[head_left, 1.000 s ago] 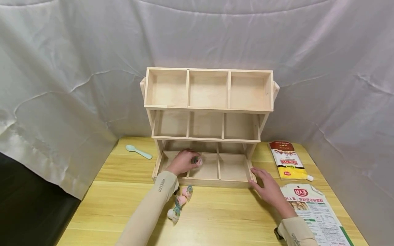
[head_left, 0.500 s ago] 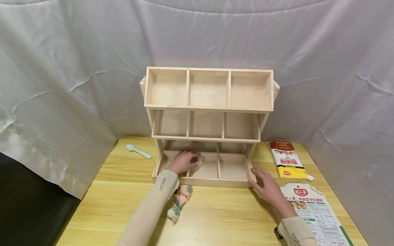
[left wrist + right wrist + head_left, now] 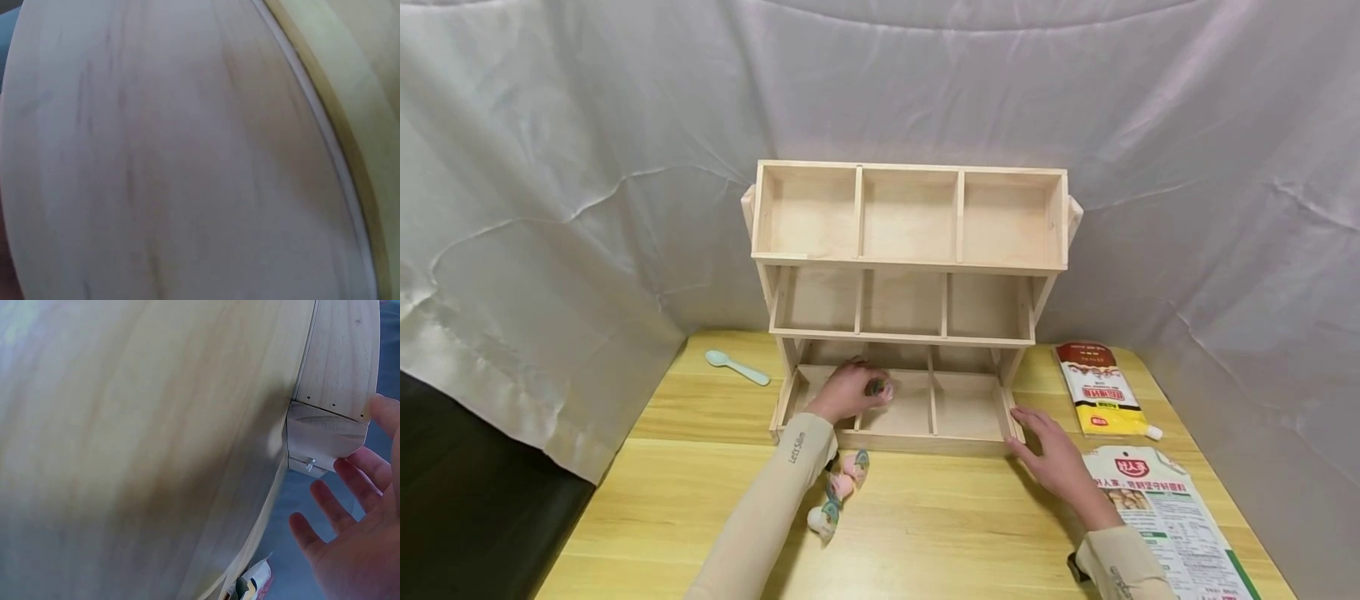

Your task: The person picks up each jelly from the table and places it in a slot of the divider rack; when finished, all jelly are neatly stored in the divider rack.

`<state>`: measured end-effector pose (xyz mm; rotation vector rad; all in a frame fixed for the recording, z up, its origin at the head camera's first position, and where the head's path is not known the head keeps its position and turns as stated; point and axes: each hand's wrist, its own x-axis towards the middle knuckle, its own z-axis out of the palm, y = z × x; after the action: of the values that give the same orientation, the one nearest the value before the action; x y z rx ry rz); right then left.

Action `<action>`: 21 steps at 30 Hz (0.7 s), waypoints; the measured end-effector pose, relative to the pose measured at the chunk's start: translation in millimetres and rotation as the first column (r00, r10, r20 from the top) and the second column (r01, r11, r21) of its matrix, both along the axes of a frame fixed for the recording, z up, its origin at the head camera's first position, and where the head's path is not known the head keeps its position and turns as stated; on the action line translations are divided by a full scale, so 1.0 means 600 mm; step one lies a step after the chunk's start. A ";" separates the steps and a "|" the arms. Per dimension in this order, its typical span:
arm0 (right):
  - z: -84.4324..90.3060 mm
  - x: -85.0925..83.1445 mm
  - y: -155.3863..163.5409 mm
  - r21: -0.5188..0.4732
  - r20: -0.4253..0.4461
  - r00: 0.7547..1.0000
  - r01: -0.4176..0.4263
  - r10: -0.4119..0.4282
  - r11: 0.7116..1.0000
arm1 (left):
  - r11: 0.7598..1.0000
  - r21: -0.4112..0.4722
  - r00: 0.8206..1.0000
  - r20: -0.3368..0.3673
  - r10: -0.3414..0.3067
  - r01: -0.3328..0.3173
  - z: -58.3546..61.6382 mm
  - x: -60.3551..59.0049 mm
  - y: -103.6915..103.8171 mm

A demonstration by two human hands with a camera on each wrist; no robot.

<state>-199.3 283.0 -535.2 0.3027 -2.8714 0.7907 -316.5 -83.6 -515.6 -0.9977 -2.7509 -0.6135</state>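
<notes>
Little has shifted since a second ago: the left hand (image 3: 848, 392) still grips a small wrapped sweet (image 3: 880, 389) inside the wooden rack (image 3: 910, 262), over its bottom-middle compartment. The right hand (image 3: 1054, 460) rests flat and open beside the rack's right corner. More sweets (image 3: 838, 492) lie on the table (image 3: 925, 525), before draped grey cloth (image 3: 550, 208).

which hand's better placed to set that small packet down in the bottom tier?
Left. The left hand already grips the small packet over the wooden rack's bottom tier, by the middle compartment. The right hand lies flat on the table outside the rack's right corner, holding nothing.
</notes>
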 end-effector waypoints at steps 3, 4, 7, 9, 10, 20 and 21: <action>0.000 0.000 0.001 0.001 0.001 1.000 -0.001 0.001 1.000 | 1.000 0.014 1.000 0.004 0.018 -0.018 0.000 0.000 0.001; 0.000 0.000 0.001 0.003 0.001 1.000 -0.001 0.001 1.000 | 1.000 0.015 1.000 0.001 0.022 -0.022 -0.001 0.001 0.002; 0.002 0.000 0.000 0.002 -0.003 1.000 -0.003 0.003 1.000 | 0.999 0.025 1.000 -0.013 0.023 -0.022 0.000 0.001 0.002; 0.004 0.000 0.000 0.000 -0.008 1.000 -0.003 0.003 1.000 | 0.999 0.032 1.000 -0.021 0.020 -0.019 0.001 0.002 0.001; 0.005 0.000 -0.001 -0.001 -0.011 1.000 -0.001 0.001 1.000 | 0.999 0.036 1.000 -0.023 0.017 -0.017 0.002 0.003 0.001; 0.008 0.002 -0.002 0.000 0.023 1.000 0.000 0.000 1.000 | 1.000 0.024 1.000 0.029 -0.007 0.006 0.028 0.015 -0.005; 0.008 0.002 -0.003 -0.002 0.026 1.000 0.003 -0.003 1.000 | 1.000 0.025 1.000 0.025 -0.011 0.011 0.033 0.018 -0.007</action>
<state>-198.0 281.0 -530.5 0.2904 -2.8947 0.8030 -305.8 -87.6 -495.6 -1.0071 -2.7548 -0.6647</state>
